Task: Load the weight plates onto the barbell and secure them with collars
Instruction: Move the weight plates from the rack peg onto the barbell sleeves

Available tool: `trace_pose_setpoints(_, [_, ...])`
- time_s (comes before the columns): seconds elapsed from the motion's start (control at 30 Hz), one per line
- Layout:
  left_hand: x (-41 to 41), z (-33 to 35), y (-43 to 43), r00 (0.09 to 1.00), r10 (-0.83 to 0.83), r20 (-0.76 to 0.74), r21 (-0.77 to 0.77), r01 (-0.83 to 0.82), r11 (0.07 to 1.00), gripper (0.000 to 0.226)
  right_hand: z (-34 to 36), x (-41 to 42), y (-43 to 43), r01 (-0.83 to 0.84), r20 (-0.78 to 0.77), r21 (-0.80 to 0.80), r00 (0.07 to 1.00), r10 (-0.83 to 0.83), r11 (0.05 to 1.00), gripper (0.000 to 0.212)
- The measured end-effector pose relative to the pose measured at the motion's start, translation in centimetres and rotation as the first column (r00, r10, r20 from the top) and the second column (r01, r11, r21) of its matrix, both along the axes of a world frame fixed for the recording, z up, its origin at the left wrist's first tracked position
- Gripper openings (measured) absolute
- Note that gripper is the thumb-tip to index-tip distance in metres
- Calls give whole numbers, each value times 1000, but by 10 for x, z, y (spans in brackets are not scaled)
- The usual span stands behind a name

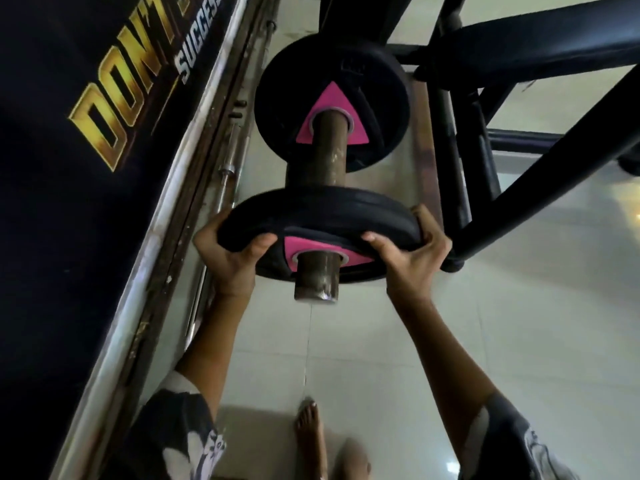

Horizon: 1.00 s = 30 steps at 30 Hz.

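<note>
A brown barbell sleeve (329, 157) runs away from me at the centre, its end (316, 285) close to me. A black weight plate with a pink triangle (363, 105) sits far up the sleeve. A second black plate with a pink triangle (322, 213) is threaded on near the sleeve's end. My left hand (232, 254) grips this near plate's left rim and my right hand (412, 254) grips its right rim. No collar is visible.
A black bench and rack frame (519, 109) stand at the right. A black banner with gold lettering (86, 133) and a metal rail (194, 188) fill the left. Spare bars (227, 168) lie by the rail. My bare foot (310, 431) stands on the tiled floor below.
</note>
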<state>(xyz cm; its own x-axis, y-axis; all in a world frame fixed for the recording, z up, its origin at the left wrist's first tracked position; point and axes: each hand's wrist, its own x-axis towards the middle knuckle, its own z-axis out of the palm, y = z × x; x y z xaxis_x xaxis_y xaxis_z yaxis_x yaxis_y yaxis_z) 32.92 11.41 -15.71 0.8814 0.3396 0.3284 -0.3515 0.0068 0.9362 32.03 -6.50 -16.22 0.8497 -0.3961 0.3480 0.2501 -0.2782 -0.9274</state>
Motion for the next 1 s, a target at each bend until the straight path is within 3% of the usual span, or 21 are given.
trace_pose_setpoints(0.17, [-80,-8,15,997,10,-78,-35,-13,999,33,-3,-74,5,-49,-120,50,991,55,998,76])
trace_pose_setpoints(0.3, [-144,8,6,991,54,-122,-19,-57,998,33,20,-129,-3,-57,-192,42,979,64,997,56])
trace_pose_setpoints(0.47, [-226,71,-26,986,81,-149,18,-79,997,23,94,-216,-38,-10,-235,47,972,20,999,47])
trace_pose_setpoints(0.53, [-263,112,-49,989,54,-141,43,-49,998,13,134,-257,-61,36,-217,35,976,-28,999,46])
trace_pose_setpoints(0.63, [-308,169,-84,993,19,-113,25,-16,1000,31,188,-309,-97,101,-172,-37,979,-105,994,51])
trace_pose_setpoints(0.83, [-361,255,-169,996,-75,-38,-5,75,997,43,283,-379,-175,241,-99,-146,961,-257,959,54])
trace_pose_setpoints(1.0, [-371,307,-248,985,-166,47,-26,168,985,19,330,-400,-249,332,29,-197,942,-333,922,66])
